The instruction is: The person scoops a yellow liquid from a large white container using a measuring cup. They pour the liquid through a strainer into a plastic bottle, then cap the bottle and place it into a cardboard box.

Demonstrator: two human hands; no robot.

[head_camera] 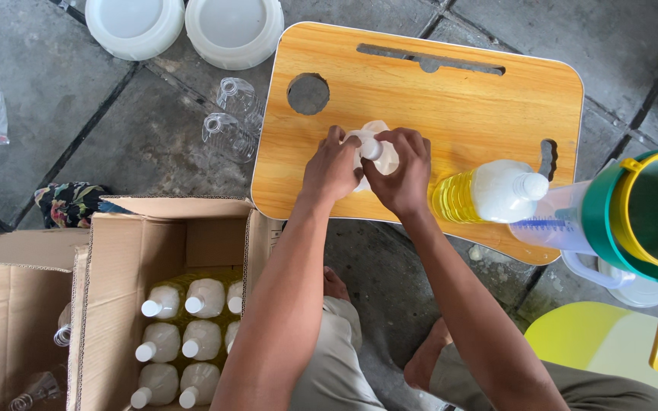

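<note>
A stone floor (390, 259) of grey slabs lies under everything. On it stands a low wooden table (451, 99) with rounded corners, a round hole, a long slot at the far side and a short slot on the right. Left of the table and nearer the person, an open cardboard box (108, 251) holds capped bottles (192, 335) of yellow liquid, packed upright in rows. A second open box (9, 320) stands just left of it, with clear empty bottles barely showing inside.

At the right, a clear measuring jug (565, 228) carries a green and yellow funnel (649, 209) in its mouth, and a yellow handle hangs down from it. Below that shows part of a pale yellow round seat (603, 342). Two white buckets (184, 27) stand at the far edge, touching. Two clear empty bottles (230, 118) lie on the floor between them and the table.

On the table's near right part stands a filled, capped bottle (489, 194) of yellow liquid. Near the table's middle stands a white-capped bottle (375, 152), seen from above. The left hand (330, 167) closes round its left side. The right hand (405, 171) closes round its right side, fingertips at the cap.
</note>
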